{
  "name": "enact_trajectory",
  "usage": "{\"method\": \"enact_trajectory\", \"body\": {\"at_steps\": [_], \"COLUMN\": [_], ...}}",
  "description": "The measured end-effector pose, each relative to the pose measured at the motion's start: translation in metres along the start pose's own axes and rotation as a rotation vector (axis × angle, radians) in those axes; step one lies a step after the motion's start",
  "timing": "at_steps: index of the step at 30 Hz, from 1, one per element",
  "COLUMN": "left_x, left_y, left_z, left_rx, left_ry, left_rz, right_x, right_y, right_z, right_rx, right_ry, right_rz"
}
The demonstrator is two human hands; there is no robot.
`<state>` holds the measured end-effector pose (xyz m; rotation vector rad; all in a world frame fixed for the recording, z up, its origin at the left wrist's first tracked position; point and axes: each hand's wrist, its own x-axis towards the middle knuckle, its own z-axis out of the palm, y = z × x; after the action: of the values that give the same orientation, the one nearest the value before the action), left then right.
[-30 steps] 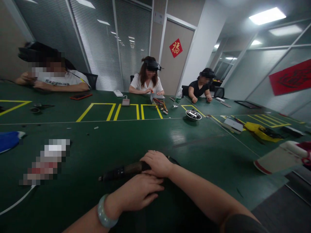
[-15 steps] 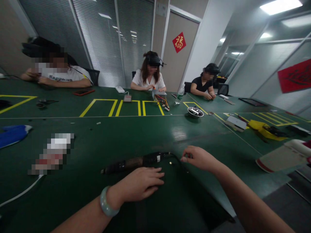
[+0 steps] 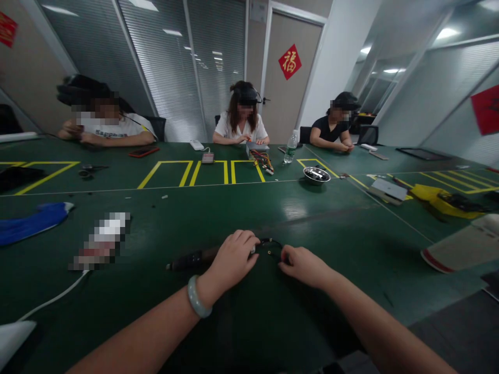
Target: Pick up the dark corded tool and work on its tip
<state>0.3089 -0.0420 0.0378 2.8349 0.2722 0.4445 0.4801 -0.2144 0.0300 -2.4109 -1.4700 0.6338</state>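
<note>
A long dark tool [image 3: 189, 258] with a black cable [image 3: 272, 243] lies on the green table [image 3: 331, 228] just in front of me. My left hand [image 3: 233, 258], with a pale bangle on its wrist, is curled over the tool's right end. My right hand [image 3: 303, 265] is beside it, fingers pinched on the black cable near a small connector. The part of the tool under my left hand is hidden.
Three people sit along the far side of the table. A blurred object [image 3: 102, 240] and a white cord [image 3: 50, 300] lie to my left, with a blue cloth [image 3: 33, 222] beyond them. A metal bowl [image 3: 316, 175], a water bottle [image 3: 289, 147] and a yellow object [image 3: 444, 201] lie farther off.
My left hand has moved up from the table onto the tool's right end. My right hand has come back left along the cable. The camera has tilted slightly.
</note>
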Motion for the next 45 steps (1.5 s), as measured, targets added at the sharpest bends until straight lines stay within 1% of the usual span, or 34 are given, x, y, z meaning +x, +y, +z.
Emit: {"method": "enact_trajectory", "body": {"at_steps": [3, 5, 7, 8, 10, 13, 15, 17, 20, 23, 26, 30, 33, 36, 41, 45], "left_x": [0.018, 0.026, 0.029, 0.03, 0.031, 0.031, 0.032, 0.032, 0.031, 0.03, 0.029, 0.029, 0.028, 0.028, 0.028, 0.028], "left_y": [0.004, 0.006, 0.007, 0.008, 0.01, 0.011, 0.01, 0.009, 0.007, 0.005, 0.004, 0.002, 0.002, 0.002, 0.002, 0.003], "left_z": [0.011, 0.018, 0.023, 0.025, 0.027, 0.028, 0.027, 0.027, 0.027, 0.028, 0.029, 0.029, 0.029, 0.03, 0.03, 0.029], "left_rx": [0.059, 0.098, 0.123, 0.131, 0.148, 0.158, 0.154, 0.145, 0.128, 0.11, 0.096, 0.082, 0.081, 0.09, 0.115, 0.105], "left_ry": [-0.065, -0.096, -0.102, -0.101, -0.101, -0.104, -0.107, -0.108, -0.099, -0.095, -0.092, -0.094, -0.098, -0.094, -0.103, -0.099], "left_rz": [-0.027, -0.048, -0.064, -0.069, -0.075, -0.074, -0.072, -0.072, -0.077, -0.077, -0.076, -0.083, -0.062, -0.045, -0.063, -0.056], "right_x": [0.006, 0.012, 0.018, 0.021, 0.026, 0.033, 0.036, 0.038, 0.035, 0.031, 0.029, 0.032, 0.033, 0.034, 0.035, 0.037], "right_y": [-0.014, -0.019, -0.018, -0.015, -0.009, 0.0, 0.004, 0.006, 0.006, 0.005, 0.005, 0.004, 0.001, -0.001, -0.001, 0.0], "right_z": [0.011, 0.014, 0.014, 0.012, 0.008, 0.005, 0.008, 0.013, 0.02, 0.022, 0.023, 0.026, 0.028, 0.029, 0.03, 0.033], "right_rx": [-0.042, -0.053, -0.011, 0.04, 0.206, 0.481, 0.597, 0.649, 0.584, 0.379, 0.239, 0.189, 0.155, 0.116, 0.07, 0.065], "right_ry": [0.035, 0.071, 0.098, 0.099, 0.051, -0.025, 0.002, 0.067, 0.211, 0.396, 0.486, 0.497, 0.486, 0.475, 0.497, 0.502], "right_rz": [0.029, -0.001, -0.056, -0.073, -0.076, -0.036, -0.006, 0.033, 0.046, -0.052, -0.122, -0.134, -0.135, -0.121, -0.097, -0.123]}}
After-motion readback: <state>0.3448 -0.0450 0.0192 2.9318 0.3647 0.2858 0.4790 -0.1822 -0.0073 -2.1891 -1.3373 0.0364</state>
